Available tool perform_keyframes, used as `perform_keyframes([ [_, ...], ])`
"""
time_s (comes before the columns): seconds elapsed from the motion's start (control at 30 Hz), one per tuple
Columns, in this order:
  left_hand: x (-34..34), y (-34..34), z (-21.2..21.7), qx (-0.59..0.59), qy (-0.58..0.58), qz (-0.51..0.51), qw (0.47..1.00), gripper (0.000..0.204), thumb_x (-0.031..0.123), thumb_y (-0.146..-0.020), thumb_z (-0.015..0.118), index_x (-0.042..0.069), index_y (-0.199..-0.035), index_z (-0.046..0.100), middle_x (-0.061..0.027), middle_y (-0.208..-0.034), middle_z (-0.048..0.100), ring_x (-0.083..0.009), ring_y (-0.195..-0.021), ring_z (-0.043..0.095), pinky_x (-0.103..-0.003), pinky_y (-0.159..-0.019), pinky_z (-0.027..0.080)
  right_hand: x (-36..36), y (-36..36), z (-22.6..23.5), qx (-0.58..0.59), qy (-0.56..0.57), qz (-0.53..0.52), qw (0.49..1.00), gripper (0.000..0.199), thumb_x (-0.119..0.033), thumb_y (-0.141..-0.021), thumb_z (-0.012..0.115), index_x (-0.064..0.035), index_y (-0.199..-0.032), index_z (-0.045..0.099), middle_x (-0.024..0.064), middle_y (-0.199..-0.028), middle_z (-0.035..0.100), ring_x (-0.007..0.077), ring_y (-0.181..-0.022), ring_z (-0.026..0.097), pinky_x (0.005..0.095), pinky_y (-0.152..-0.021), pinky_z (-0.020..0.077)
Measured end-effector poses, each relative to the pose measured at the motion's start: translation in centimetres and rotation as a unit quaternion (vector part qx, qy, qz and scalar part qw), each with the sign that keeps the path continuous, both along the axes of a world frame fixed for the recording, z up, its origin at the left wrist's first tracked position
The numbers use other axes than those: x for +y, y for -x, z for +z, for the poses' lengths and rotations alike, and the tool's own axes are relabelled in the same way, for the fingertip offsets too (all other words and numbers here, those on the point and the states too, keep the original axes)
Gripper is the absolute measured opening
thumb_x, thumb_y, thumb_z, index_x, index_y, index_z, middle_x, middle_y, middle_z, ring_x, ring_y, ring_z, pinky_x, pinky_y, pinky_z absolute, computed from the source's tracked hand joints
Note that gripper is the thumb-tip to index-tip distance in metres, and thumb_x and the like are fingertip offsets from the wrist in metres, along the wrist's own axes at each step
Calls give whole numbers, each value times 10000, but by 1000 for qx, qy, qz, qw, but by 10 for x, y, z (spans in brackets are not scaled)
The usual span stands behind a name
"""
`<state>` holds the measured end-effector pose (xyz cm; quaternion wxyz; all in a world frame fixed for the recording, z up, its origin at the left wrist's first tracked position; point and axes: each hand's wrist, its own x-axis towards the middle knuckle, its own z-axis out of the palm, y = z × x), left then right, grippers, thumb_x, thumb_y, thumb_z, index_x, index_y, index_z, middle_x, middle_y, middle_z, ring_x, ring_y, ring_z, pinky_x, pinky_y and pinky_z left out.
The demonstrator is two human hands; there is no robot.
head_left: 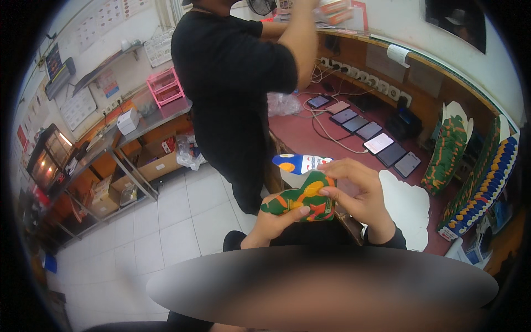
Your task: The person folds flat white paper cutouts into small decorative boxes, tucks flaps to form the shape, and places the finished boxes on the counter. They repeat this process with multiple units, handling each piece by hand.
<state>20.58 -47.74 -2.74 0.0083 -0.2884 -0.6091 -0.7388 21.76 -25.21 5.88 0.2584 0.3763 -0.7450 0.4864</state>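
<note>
A printed paperboard food carton (296,200), green with orange and yellow patterns, is held between my two hands above the near edge of the counter. Its rounded blue and white flap (301,164) stands up at the back. My left hand (271,226) grips the lower left side, thumb lying across the green face. My right hand (362,191) pinches the upper right side between thumb and fingers. Beside my right forearm lies a white paperboard piece or stack (401,205), its printed side out of sight. Further right stand nested stacks of similar cartons, one green (447,149) and one showing blue edges (484,188).
Several phones (379,143) with cables lie in a row on the dark red counter (326,135), below a row of sockets (381,86). A person in black (229,83) stands ahead of me, arms raised. Steel shelving with boxes (160,165) and a pink rack (166,88) line the left wall.
</note>
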Motion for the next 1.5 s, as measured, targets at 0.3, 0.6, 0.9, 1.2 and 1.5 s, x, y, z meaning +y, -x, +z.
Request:
perform_keyframes([
  [0.3, 0, -4, 19, -66, -104, 47, 991, 319, 62, -865, 789, -19, -1146, 662, -78, -1016, 724, -141, -917, 695, -275, -845, 546, -15, 8, -12, 233, -75, -40, 969, 413, 57, -706, 723, -105, -1080, 790, 136, -1056, 720, 281, -905, 702, 349, -730, 555],
  [0.6, -7, -7, 30, -40, -77, -31, 996, 313, 78, -913, 749, 18, -1180, 597, -43, -1049, 676, -111, -962, 652, -254, -857, 519, -14, 3, -5, 231, -96, -17, 968, 446, 41, -741, 712, -139, -1144, 773, 153, -1186, 704, 270, -881, 682, 339, -718, 547],
  [0.9, -6, -4, 28, -27, -69, -32, 997, 314, 116, -933, 731, 25, -1190, 575, -44, -1051, 656, -102, -966, 632, -262, -858, 511, -9, 6, -6, 205, -142, 1, 968, 345, -2, -773, 738, -130, -1094, 746, 114, -1255, 671, 286, -986, 653, 359, -787, 549],
  [1.2, -4, -3, 22, -28, -50, -26, 998, 322, 119, -947, 713, 19, -1205, 550, -61, -1069, 656, -105, -982, 635, -267, -878, 514, -9, 10, -11, 169, -145, 17, 975, 345, 22, -773, 724, -122, -1086, 744, 142, -1265, 651, 287, -1008, 657, 369, -795, 555],
  [1.5, 0, -4, 22, 27, -40, 16, 999, 263, 99, -984, 657, 11, -1209, 554, -64, -1098, 641, -118, -1020, 616, -274, -927, 483, -19, 11, -14, 126, -110, 7, 986, 178, -113, -805, 743, -65, -974, 711, 137, -1218, 663, 304, -1041, 666, 393, -852, 555],
])
